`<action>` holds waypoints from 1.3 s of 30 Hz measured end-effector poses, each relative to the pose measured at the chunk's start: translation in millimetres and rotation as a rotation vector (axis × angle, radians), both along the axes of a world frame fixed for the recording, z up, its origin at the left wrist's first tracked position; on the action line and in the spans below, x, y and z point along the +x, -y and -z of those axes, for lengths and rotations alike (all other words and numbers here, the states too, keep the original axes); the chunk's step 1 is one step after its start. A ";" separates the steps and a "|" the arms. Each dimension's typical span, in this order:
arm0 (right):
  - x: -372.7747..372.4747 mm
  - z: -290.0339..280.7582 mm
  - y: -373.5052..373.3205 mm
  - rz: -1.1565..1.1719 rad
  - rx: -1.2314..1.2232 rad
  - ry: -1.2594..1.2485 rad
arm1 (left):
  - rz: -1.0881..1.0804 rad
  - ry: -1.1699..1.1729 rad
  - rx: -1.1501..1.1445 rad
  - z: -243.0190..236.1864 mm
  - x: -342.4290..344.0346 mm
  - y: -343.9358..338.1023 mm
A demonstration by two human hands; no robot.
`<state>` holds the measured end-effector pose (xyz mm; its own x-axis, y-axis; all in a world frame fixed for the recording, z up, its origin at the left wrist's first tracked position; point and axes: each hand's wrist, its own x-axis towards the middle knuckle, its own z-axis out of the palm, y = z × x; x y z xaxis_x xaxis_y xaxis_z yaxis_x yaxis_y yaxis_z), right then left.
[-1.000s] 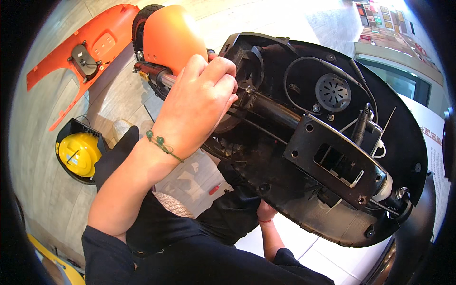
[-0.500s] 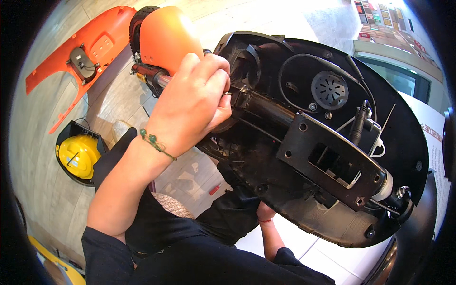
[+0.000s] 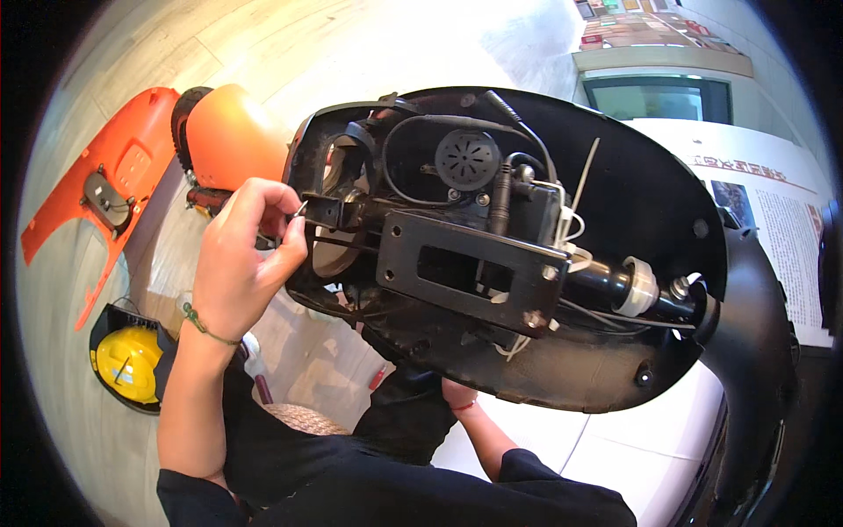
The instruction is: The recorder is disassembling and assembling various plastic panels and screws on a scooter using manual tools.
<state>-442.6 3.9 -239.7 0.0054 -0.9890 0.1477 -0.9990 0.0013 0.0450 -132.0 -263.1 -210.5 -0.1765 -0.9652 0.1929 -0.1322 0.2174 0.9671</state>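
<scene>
My left hand (image 3: 250, 246) pinches a small metal piece, apparently a bolt (image 3: 301, 208), at the end of a black bracket (image 3: 327, 212) inside a large black plastic housing (image 3: 667, 220). The housing holds a perforated round speaker (image 3: 467, 160), cables, white zip ties and a slotted black mounting plate (image 3: 404, 272) on a steel tube. My right hand (image 3: 457, 395) is at the housing's lower edge, its fingers hidden beneath it. An orange fender (image 3: 230, 140) over a black tyre sits just beyond my left hand.
An orange body panel (image 3: 145, 127) lies at left, above a yellow and black headlamp-like part (image 3: 127, 360). A red-handled tool (image 3: 378, 376) is on the floor. A printed board (image 3: 773, 272) stands at right behind a black curved bar. White tiled surface (image 3: 623, 430) is below the housing.
The view has shifted, so the housing appears more level and further from the left. My left hand's fingertips now show, pinched on the small metal piece.
</scene>
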 end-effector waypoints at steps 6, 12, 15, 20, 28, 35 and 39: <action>2.3 -2.1 3.1 0.049 -0.039 -0.003 | 0.027 -0.173 0.053 -2.5 4.0 -6.5; 16.8 -11.6 -1.7 0.281 -0.033 0.364 | 0.050 -0.201 0.069 -8.7 15.8 -31.2; 23.8 -10.1 -5.1 0.249 -0.110 0.352 | 0.115 -0.229 0.091 -12.0 21.9 -49.4; 33.8 -10.9 -2.7 0.154 -0.180 0.373 | 0.256 -0.155 0.194 7.2 22.9 -82.2; 21.8 -9.4 -31.8 0.503 -0.328 1.149 | 0.589 0.536 0.163 212.5 -54.0 -181.0; -14.4 -49.7 -109.8 0.824 -0.686 1.983 | 0.907 0.740 0.165 223.2 -67.3 -259.3; -31.8 -65.7 -161.9 0.705 -0.657 2.484 | 0.823 0.674 0.109 193.6 -69.3 -285.9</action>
